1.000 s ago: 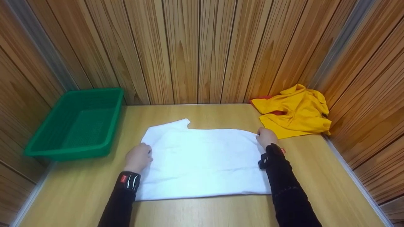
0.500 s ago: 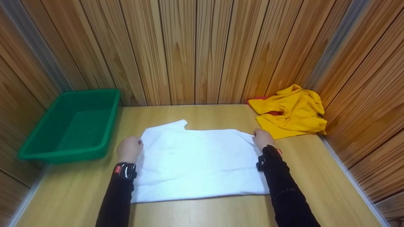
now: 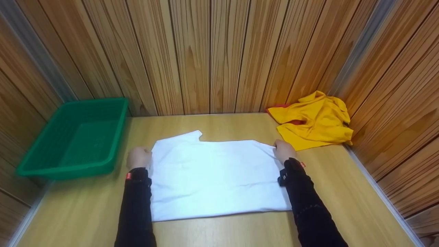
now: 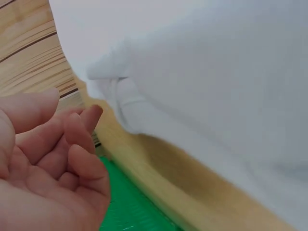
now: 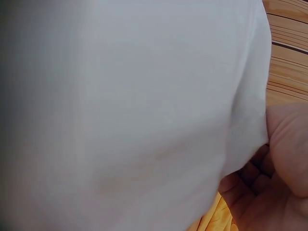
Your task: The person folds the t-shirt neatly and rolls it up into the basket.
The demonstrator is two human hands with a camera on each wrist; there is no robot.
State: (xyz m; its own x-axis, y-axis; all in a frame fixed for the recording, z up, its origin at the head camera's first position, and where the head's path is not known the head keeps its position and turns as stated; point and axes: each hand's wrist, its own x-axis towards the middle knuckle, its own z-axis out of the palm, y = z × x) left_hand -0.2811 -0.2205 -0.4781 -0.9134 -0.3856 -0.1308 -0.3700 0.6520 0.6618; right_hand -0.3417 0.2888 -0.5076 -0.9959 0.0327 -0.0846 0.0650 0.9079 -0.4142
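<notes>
Right wrist view: the right hand has its grip on the white cloth, fingers curled at the fabric's far right corner. Left hand: grip empty, fingers partly bent, fingertips just beside the cloth's left edge, no contact visible. Governing relation, as judged: the cloth lies between the two hands, long axis side to side, roughly parallel to the far edge of the desk; from the right grip, its bulk extends leftward and toward the near side. The right hand is the nearer, being on the fabric; the left would need only a short inward reach. Pose: right forearm slants inward from the near right; left forearm points almost straight ahead. Outward: yellow cloth crumpled at the desk's far right corner, near the right hand; green basket at the far left corner.
</notes>
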